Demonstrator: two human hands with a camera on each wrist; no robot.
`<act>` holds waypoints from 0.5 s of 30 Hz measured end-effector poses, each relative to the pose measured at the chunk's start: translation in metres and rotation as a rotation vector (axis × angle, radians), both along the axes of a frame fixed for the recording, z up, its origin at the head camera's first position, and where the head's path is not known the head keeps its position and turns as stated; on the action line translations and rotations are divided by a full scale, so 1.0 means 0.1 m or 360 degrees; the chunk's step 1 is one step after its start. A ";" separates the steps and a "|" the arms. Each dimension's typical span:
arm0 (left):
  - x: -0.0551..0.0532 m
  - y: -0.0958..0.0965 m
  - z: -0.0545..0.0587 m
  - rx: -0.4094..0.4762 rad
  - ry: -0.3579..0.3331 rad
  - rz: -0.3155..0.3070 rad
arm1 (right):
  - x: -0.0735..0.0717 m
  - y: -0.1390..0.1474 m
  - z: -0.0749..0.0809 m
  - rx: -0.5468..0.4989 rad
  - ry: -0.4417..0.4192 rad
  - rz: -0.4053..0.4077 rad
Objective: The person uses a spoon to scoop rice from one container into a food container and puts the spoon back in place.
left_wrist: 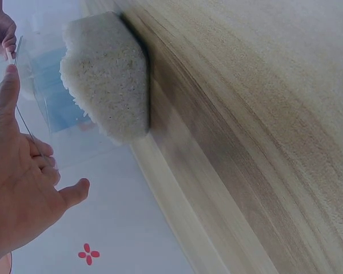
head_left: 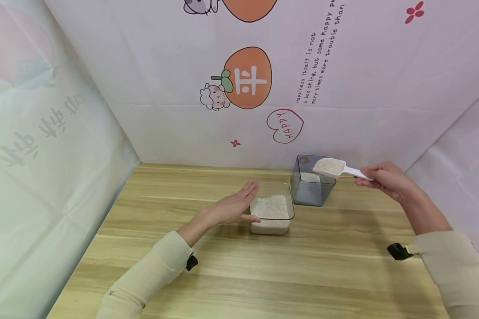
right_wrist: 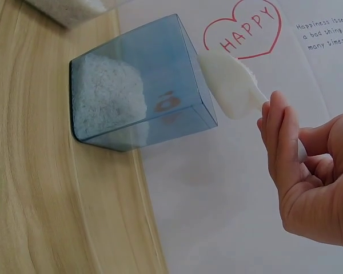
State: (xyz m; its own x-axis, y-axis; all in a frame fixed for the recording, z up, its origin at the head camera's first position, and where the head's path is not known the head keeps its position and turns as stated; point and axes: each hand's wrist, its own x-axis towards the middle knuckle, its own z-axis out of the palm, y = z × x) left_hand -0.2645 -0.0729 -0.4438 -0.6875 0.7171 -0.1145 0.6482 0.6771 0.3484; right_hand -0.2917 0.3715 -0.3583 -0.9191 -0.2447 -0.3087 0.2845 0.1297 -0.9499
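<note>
My right hand [head_left: 389,179] grips the handle of a white scoop [head_left: 330,167] heaped with rice. The scoop's bowl hangs over the rim of a tall bluish see-through container [head_left: 309,195], which has rice in its lower part, as the right wrist view shows. To its left stands a wider clear container [head_left: 270,227] of rice [left_wrist: 111,80]. My left hand [head_left: 233,207] lies along that container's left side, thumb and fingers spread at its rim, fingers mostly straight. In the right wrist view, fingers and thumb [right_wrist: 317,140] close around the scoop's handle.
Both containers stand on a wood-grain table [head_left: 231,274], near its back edge. Behind them rises a white printed backdrop [head_left: 175,128], and more white sheeting hangs at left and right. A black wrist device [head_left: 399,251] sticks out by the right sleeve.
</note>
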 end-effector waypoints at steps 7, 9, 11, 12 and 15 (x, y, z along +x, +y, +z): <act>0.00 0.00 0.00 0.0022 -0.0007 -0.0002 | -0.04 0.00 -0.01 0.0090 0.0005 0.0002; 0.00 0.00 0.00 0.0021 -0.0013 0.0001 | -0.05 0.00 -0.01 0.0118 0.0019 0.0012; 0.00 0.00 0.01 0.0024 -0.0018 0.0004 | -0.06 0.00 0.00 0.0125 0.0024 0.0017; 0.00 0.00 0.01 0.0026 -0.0021 0.0004 | -0.06 0.00 0.00 0.0128 0.0024 0.0019; 0.01 0.00 0.02 0.0029 -0.0024 0.0005 | -0.07 0.00 0.00 0.0151 0.0018 0.0017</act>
State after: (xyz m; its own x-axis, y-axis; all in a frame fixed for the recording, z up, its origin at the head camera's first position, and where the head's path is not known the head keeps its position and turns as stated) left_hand -0.2639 -0.0732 -0.4422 -0.6878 0.7173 -0.1117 0.6409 0.6723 0.3706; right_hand -0.2985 0.3718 -0.3579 -0.9203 -0.2246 -0.3203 0.2718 0.2220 -0.9364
